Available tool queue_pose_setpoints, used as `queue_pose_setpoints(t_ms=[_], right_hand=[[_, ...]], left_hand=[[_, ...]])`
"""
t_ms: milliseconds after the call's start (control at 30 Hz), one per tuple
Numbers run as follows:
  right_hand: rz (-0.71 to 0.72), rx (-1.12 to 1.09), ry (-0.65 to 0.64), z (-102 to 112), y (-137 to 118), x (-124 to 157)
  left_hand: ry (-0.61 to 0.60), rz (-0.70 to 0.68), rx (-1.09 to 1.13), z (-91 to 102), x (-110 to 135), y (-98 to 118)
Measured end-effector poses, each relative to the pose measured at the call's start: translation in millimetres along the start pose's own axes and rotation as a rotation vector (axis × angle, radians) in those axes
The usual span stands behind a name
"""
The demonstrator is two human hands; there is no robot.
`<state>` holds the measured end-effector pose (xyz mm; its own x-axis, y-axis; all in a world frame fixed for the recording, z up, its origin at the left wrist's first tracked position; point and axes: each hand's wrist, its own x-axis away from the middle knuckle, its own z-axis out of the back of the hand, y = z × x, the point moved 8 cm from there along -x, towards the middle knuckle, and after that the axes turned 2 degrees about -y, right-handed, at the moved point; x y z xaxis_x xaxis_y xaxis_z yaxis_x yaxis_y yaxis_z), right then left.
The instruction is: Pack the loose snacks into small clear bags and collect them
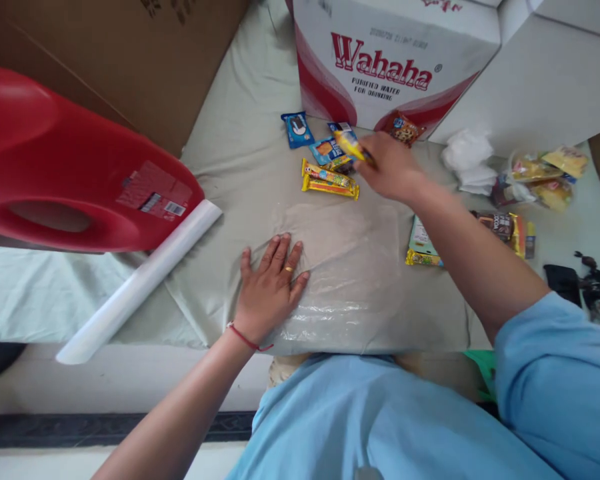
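Note:
My left hand (271, 287) lies flat with fingers spread on the left side of a clear plastic sheet or bag (350, 267) on the cloth. Farther off, my right hand (387, 167) grips a small yellow-wrapped snack bar (349, 144), slightly blurred. Below and left of it, yellow snack bars (330, 180) lie together on the cloth. Blue snack packets (297, 129) rest behind them, one of them partly covered by the held bar. A brown-red cookie packet (404, 128) sits just beyond my right hand, against a carton.
A white and red Wahaha carton (380, 67) stands at the back. At left are a big red jug (80, 153) and a white plastic roll (140, 287). Crumpled tissue (470, 160), a tub of snacks (540, 177) and a cocoa packet (497, 225) lie at right.

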<state>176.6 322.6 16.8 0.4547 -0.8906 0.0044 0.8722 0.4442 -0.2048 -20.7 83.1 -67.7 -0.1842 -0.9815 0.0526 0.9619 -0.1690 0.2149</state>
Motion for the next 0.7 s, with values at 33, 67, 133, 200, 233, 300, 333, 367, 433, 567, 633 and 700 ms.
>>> queue_pose_setpoints(t_ms=[33, 67, 133, 200, 233, 300, 333, 367, 433, 567, 633, 700], right_hand=[[0.042, 0.022, -0.014, -6, -18, -9], [0.067, 0.049, -0.029, -14, -34, -16], [0.082, 0.105, -0.076, -33, -58, -26], [0.082, 0.146, -0.123, -49, -68, -29], [0.083, 0.158, -0.138, -54, -68, -28], [0.086, 0.157, -0.137, -54, -61, -26], [0.091, 0.143, -0.121, -51, -55, -24], [0.101, 0.122, -0.102, -47, -48, -23], [0.146, 0.066, -0.067, -39, -36, -19], [0.268, 0.012, -0.128, -44, -33, -6], [0.269, 0.042, -0.203, -54, -42, 0], [0.229, 0.092, -0.265, -61, -51, 5]], left_hand=[[0.000, 0.001, 0.001, 0.0, 0, 0], [0.000, 0.001, 0.001, 0.1, 0, 0], [0.006, -0.002, 0.003, 0.5, 1, 1], [0.015, -0.003, 0.010, 1.0, 1, 1], [0.018, -0.003, 0.015, 1.2, 2, 1], [0.018, -0.005, 0.023, 1.0, 2, 0], [0.018, -0.006, 0.025, 1.0, 2, 0], [0.018, -0.007, 0.026, 1.0, 2, 0], [0.019, -0.010, 0.024, 1.2, 2, 0], [0.023, -0.014, 0.020, 2.1, 2, 0], [0.024, -0.013, 0.022, 2.3, 2, 1], [0.021, -0.013, 0.027, 1.9, 2, 0]])
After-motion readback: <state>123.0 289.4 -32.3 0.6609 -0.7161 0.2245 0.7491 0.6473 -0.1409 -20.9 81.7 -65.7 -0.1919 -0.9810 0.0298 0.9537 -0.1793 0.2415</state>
